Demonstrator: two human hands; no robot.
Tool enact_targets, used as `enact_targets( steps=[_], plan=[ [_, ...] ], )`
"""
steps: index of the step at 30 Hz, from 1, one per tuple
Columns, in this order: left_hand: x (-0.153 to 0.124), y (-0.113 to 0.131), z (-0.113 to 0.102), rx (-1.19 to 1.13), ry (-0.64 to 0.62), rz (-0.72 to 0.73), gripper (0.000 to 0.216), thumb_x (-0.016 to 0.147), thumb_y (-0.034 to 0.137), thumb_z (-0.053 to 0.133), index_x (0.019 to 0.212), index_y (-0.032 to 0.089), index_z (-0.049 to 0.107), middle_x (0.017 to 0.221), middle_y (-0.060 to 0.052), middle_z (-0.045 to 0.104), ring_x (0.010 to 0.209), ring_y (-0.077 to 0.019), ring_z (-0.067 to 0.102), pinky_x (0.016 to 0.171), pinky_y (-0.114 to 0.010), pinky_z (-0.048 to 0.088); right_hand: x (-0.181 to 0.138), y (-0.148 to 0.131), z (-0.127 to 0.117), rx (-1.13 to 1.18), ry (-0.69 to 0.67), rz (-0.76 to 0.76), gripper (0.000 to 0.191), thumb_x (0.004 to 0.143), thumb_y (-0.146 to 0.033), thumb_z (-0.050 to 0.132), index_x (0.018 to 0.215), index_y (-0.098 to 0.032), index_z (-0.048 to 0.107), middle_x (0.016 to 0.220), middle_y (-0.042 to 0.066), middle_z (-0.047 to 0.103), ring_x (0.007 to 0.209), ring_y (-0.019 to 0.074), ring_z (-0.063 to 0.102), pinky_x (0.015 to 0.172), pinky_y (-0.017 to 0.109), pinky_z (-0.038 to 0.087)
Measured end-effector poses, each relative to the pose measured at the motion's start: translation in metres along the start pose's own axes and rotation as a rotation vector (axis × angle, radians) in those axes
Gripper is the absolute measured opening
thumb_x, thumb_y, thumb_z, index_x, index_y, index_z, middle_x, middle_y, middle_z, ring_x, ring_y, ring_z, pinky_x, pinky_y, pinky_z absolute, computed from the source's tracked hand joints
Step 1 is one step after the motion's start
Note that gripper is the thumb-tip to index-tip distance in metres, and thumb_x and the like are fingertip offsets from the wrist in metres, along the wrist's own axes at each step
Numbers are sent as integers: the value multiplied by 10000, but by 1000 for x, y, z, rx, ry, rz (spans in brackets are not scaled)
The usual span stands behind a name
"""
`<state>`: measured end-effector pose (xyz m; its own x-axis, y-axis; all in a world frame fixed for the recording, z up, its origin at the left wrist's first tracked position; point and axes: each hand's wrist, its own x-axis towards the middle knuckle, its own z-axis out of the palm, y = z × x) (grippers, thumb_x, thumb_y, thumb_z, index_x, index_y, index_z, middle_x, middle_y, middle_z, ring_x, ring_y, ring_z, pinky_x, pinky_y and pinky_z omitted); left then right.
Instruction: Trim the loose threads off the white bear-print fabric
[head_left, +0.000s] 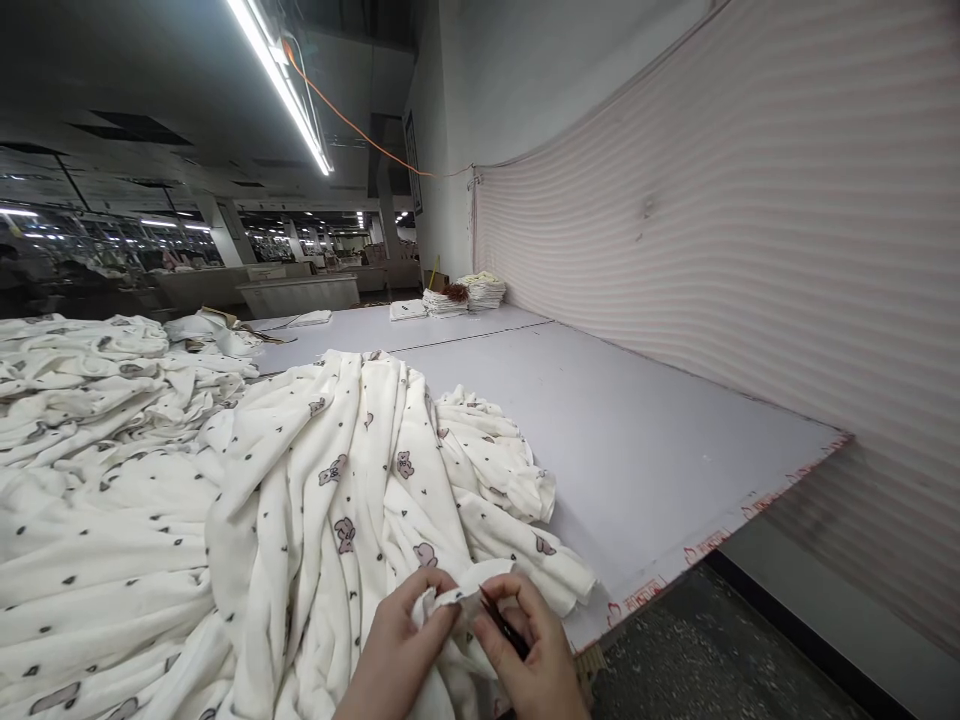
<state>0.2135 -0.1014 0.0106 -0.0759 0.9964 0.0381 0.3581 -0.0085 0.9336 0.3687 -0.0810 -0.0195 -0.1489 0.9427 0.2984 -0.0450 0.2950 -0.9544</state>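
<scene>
White fleecy fabric (pixel 337 430) printed with brown bears and small dark marks lies heaped in front of me. My left hand (pixel 409 635) pinches an edge of it between thumb and fingers near the table's front. Close beside it, my right hand (pixel 525 640) is closed around small dark thread snips (pixel 508 630), partly hidden by the fingers. Their narrow tip points up and left, right at the raised fabric edge. Whether the tip touches the cloth, I cannot tell.
The pale table (pixel 600 400) reaches far back, its right edge bearing red-printed tape. Folded white stacks (pixel 446 302) stand at its far end. More crumpled fabric (pixel 82 400) spreads leftward. A pink-striped cloth sheet (pixel 720 220) hangs along the right.
</scene>
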Motion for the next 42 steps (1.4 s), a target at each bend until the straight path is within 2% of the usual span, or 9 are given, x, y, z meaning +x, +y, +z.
enact_targets(
  steps=[6, 12, 20, 25, 31, 34, 38, 40, 42],
  plan=[
    [3, 1, -11, -256, -41, -262, 339, 749, 507, 640, 875, 192, 648, 950, -42, 688, 983, -257, 605, 896, -350, 456, 15, 9, 13, -15, -115, 40, 123, 776, -251, 668, 889, -200, 667, 853, 14, 642, 763, 155, 612, 640, 198, 475],
    [2, -1, -16, -169, -129, -161, 292, 744, 461, 671, 887, 207, 653, 835, 7, 626, 840, -197, 584, 788, -277, 471, 15, 11, 14, -182, -53, -6, 270, 903, -362, 530, 757, -176, 658, 680, 4, 624, 661, 142, 571, 612, 200, 426],
    [6, 10, -11, -45, -146, -189, 322, 767, 468, 621, 951, 206, 657, 936, -23, 636, 954, -241, 559, 895, -319, 413, 10, 18, 19, -188, 43, 31, 324, 907, -444, 479, 740, -188, 587, 605, -20, 544, 562, 128, 507, 477, 187, 365],
    [6, 8, -9, -81, -71, -255, 353, 762, 528, 596, 849, 187, 633, 746, 3, 619, 788, -215, 557, 749, -285, 438, 4, 21, 1, -98, -25, -2, 237, 819, -421, 612, 888, -199, 660, 795, 35, 664, 749, 194, 631, 672, 245, 498],
    [6, 8, 0, -40, -118, -238, 353, 775, 515, 580, 881, 180, 617, 767, -1, 611, 754, -197, 546, 712, -272, 436, 2, 17, -9, -181, -64, 26, 174, 817, -314, 633, 912, -230, 751, 927, 75, 739, 899, 236, 667, 817, 304, 503],
    [5, 10, -2, 105, -179, -98, 268, 854, 448, 503, 833, 193, 583, 743, 4, 587, 718, -185, 547, 689, -268, 436, 2, 25, -11, -164, -70, 81, 249, 856, -383, 578, 839, -199, 744, 832, 73, 736, 815, 227, 672, 747, 297, 517],
    [7, 8, -19, 279, -28, 137, 251, 905, 430, 432, 892, 229, 583, 888, -51, 625, 875, -239, 586, 805, -339, 444, 0, 46, -37, -315, 135, 128, 331, 789, -397, 612, 1064, -224, 670, 1008, 79, 700, 847, 252, 645, 712, 313, 498],
    [12, 10, -32, 106, 18, 126, 261, 889, 468, 467, 895, 230, 574, 939, -66, 639, 979, -261, 587, 857, -364, 450, 1, 53, -56, -462, 229, 165, 403, 758, -321, 603, 1156, -263, 633, 1050, 83, 647, 813, 258, 613, 676, 327, 451],
    [19, 16, -44, -202, 44, 21, 278, 861, 511, 507, 889, 236, 532, 824, -29, 652, 863, -243, 633, 755, -341, 499, 7, 55, -73, -480, 262, 223, 317, 724, -239, 584, 1022, -271, 688, 917, 66, 598, 710, 229, 561, 637, 316, 385]
  ],
)
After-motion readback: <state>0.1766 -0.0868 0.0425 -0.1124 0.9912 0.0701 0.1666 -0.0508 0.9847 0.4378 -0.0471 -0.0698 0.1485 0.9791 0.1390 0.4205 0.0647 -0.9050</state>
